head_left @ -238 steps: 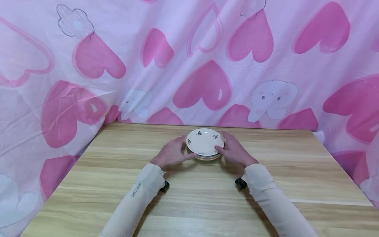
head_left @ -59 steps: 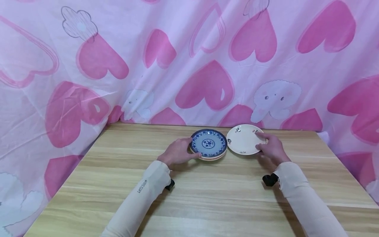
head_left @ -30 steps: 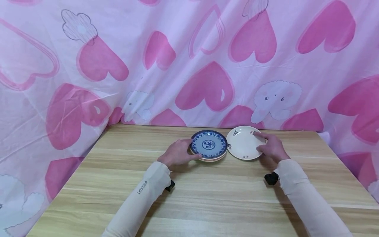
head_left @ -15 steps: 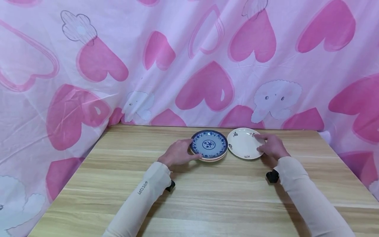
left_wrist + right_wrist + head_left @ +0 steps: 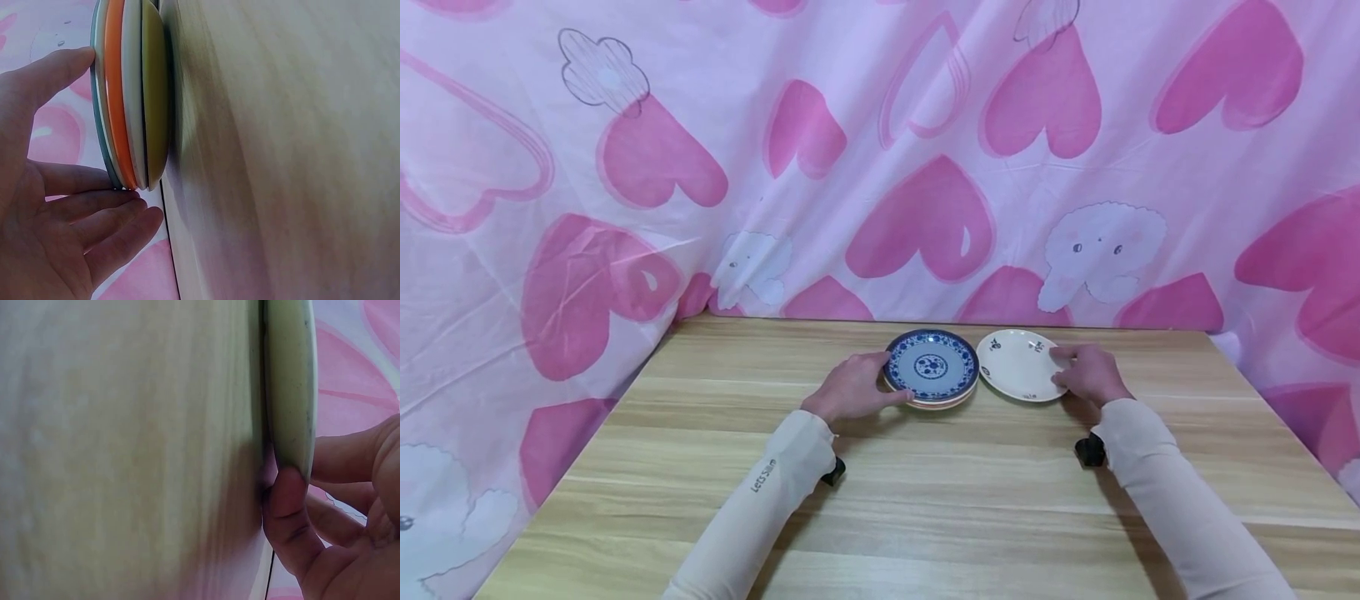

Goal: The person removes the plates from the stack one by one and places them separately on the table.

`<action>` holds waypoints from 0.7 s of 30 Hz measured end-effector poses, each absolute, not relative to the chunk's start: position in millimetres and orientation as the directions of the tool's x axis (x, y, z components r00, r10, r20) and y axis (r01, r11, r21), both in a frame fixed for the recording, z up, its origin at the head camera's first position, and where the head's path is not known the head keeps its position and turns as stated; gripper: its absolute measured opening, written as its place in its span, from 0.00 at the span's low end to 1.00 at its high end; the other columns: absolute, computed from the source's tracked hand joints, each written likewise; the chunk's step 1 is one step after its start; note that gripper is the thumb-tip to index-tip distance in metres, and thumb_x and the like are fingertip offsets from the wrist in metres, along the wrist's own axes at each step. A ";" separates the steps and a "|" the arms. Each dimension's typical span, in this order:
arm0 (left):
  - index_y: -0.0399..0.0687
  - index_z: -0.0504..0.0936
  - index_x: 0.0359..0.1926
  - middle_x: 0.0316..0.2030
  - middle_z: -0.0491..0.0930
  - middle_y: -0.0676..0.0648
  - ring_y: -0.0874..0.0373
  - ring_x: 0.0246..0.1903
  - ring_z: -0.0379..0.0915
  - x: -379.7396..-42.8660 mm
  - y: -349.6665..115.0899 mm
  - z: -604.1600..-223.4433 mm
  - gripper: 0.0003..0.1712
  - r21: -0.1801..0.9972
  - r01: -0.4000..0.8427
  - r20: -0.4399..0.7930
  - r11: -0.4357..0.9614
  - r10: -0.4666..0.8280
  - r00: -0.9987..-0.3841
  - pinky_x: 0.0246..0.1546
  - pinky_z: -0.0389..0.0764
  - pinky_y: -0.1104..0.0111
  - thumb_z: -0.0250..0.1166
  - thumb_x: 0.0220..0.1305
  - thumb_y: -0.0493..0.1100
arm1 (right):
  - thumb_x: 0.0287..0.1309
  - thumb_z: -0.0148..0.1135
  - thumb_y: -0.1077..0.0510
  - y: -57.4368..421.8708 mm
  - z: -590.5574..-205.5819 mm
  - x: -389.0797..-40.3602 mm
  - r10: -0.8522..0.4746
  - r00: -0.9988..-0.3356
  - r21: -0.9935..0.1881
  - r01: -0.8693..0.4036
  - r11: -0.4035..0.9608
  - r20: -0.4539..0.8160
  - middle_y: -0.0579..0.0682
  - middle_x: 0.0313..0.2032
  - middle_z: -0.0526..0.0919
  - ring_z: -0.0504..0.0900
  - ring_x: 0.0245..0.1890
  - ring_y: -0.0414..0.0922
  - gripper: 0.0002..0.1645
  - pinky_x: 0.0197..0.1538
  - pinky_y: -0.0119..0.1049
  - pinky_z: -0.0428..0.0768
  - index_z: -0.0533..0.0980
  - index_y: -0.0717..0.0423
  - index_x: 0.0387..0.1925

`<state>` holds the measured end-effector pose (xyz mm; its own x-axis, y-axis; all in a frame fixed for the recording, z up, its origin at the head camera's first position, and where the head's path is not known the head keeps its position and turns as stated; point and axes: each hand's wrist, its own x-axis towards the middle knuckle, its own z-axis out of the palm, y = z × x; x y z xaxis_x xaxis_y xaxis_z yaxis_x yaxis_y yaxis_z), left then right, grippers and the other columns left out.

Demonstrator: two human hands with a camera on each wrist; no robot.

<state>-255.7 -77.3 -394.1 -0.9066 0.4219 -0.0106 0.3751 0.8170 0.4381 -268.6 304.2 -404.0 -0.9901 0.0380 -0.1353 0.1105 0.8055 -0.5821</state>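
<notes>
In the head view, a stack of small plates stands near the table's far edge, topped by a blue-and-white patterned plate [image 5: 930,367]. Orange, pale and yellowish plate rims [image 5: 115,94] show below it in the left wrist view. My left hand [image 5: 852,386] holds the stack from the left, thumb at the near rim and fingers round the side. Right beside the stack is a white plate [image 5: 1018,367] with small dark prints. Its right rim is pinched by my right hand [image 5: 1092,375], the thumb [image 5: 290,506] low against the edge. The plate lies flat, on or very close to the table.
The wood-grain table [image 5: 925,508] reaches toward me below both forearms. Behind it hangs a pink curtain [image 5: 917,217] with hearts, close to the plates. A black wrist mount [image 5: 1090,451] sits under my right cuff.
The white plate was lifted off the stack and set to its right, uncovering the blue patterned plate. Over the last second it has turned and shifted slightly; my left hand has stayed put.
</notes>
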 end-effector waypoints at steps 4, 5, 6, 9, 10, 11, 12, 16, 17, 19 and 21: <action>0.42 0.68 0.71 0.65 0.78 0.44 0.50 0.64 0.74 -254.7 -76.7 -393.6 0.49 0.434 0.368 -0.015 0.822 0.415 -0.910 0.67 0.74 0.56 0.67 0.59 0.68 | 0.52 0.66 0.65 304.4 -405.0 -268.8 0.039 -0.993 -0.580 0.099 0.808 -0.115 0.79 0.62 0.69 0.71 0.46 0.59 0.37 0.36 0.30 0.74 0.70 0.66 0.66; 0.42 0.68 0.71 0.65 0.77 0.44 0.49 0.64 0.74 -254.3 -76.7 -393.4 0.49 0.434 0.367 -0.015 0.823 0.414 -0.910 0.67 0.74 0.56 0.67 0.59 0.68 | 0.52 0.66 0.65 304.3 -405.3 -268.9 0.038 -0.993 -0.582 0.096 0.808 -0.111 0.79 0.62 0.69 0.71 0.46 0.59 0.37 0.36 0.30 0.74 0.70 0.66 0.65; 0.42 0.68 0.71 0.65 0.77 0.44 0.49 0.64 0.74 -254.0 -76.6 -393.2 0.49 0.434 0.366 -0.016 0.823 0.414 -0.910 0.67 0.74 0.56 0.67 0.59 0.68 | 0.52 0.66 0.65 304.3 -405.7 -268.8 0.037 -0.994 -0.581 0.092 0.808 -0.105 0.79 0.62 0.70 0.71 0.47 0.59 0.36 0.37 0.29 0.74 0.71 0.66 0.65; 0.42 0.69 0.71 0.64 0.78 0.44 0.49 0.64 0.74 -253.4 -76.5 -392.7 0.48 0.431 0.368 -0.014 0.824 0.414 -0.910 0.67 0.74 0.56 0.67 0.59 0.67 | 0.52 0.66 0.64 304.6 -406.6 -269.0 0.035 -0.995 -0.577 0.082 0.813 -0.092 0.78 0.61 0.71 0.71 0.47 0.60 0.36 0.37 0.29 0.74 0.71 0.67 0.65; 0.42 0.69 0.71 0.64 0.78 0.44 0.50 0.64 0.74 -253.3 -76.4 -392.6 0.48 0.430 0.370 -0.013 0.824 0.415 -0.910 0.67 0.74 0.56 0.67 0.59 0.67 | 0.51 0.66 0.64 304.7 -406.9 -269.2 0.033 -0.996 -0.572 0.077 0.816 -0.087 0.78 0.60 0.72 0.71 0.47 0.59 0.36 0.37 0.29 0.73 0.71 0.67 0.64; 0.42 0.69 0.71 0.64 0.78 0.44 0.50 0.64 0.74 -253.2 -76.3 -392.6 0.48 0.428 0.372 -0.012 0.824 0.416 -0.909 0.67 0.74 0.56 0.67 0.59 0.67 | 0.50 0.66 0.64 304.8 -406.9 -269.4 0.031 -0.996 -0.567 0.071 0.821 -0.080 0.77 0.59 0.73 0.72 0.47 0.59 0.36 0.38 0.29 0.73 0.72 0.67 0.64; 0.41 0.69 0.71 0.64 0.78 0.43 0.50 0.64 0.74 -253.2 -76.1 -392.6 0.49 0.426 0.373 -0.011 0.824 0.417 -0.909 0.67 0.74 0.56 0.67 0.60 0.67 | 0.50 0.66 0.64 305.1 -407.0 -269.5 0.029 -0.997 -0.559 0.064 0.827 -0.072 0.77 0.58 0.74 0.72 0.46 0.59 0.37 0.39 0.29 0.72 0.72 0.66 0.64; 0.40 0.67 0.72 0.65 0.77 0.42 0.49 0.65 0.73 -252.6 -75.6 -392.2 0.50 0.423 0.374 -0.010 0.825 0.418 -0.909 0.68 0.73 0.56 0.67 0.59 0.68 | 0.48 0.66 0.63 306.2 -404.9 -270.1 0.010 -0.997 -0.548 0.051 0.835 -0.079 0.75 0.58 0.75 0.72 0.48 0.60 0.40 0.46 0.39 0.76 0.70 0.67 0.66; 0.40 0.67 0.72 0.66 0.76 0.42 0.49 0.65 0.73 -252.6 -75.6 -392.0 0.50 0.423 0.374 -0.011 0.826 0.417 -0.909 0.68 0.73 0.56 0.67 0.59 0.68 | 0.49 0.65 0.63 306.4 -403.6 -270.2 0.005 -0.995 -0.554 0.057 0.831 -0.095 0.75 0.60 0.74 0.72 0.50 0.60 0.40 0.51 0.43 0.77 0.69 0.67 0.67; 0.40 0.67 0.72 0.66 0.76 0.42 0.48 0.66 0.73 -252.5 -75.6 -391.7 0.51 0.422 0.372 -0.012 0.827 0.416 -0.909 0.68 0.73 0.56 0.67 0.59 0.68 | 0.54 0.64 0.61 306.5 -400.3 -270.4 -0.003 -0.992 -0.556 0.068 0.828 -0.127 0.75 0.63 0.71 0.71 0.55 0.62 0.40 0.59 0.52 0.76 0.66 0.67 0.69; 0.39 0.66 0.72 0.66 0.76 0.42 0.48 0.66 0.72 -252.6 -75.9 -391.6 0.51 0.419 0.372 -0.013 0.828 0.416 -0.909 0.68 0.73 0.56 0.67 0.59 0.68 | 0.58 0.63 0.59 306.5 -396.5 -270.7 -0.006 -0.988 -0.552 0.082 0.830 -0.156 0.75 0.65 0.69 0.70 0.58 0.63 0.39 0.64 0.57 0.72 0.65 0.67 0.70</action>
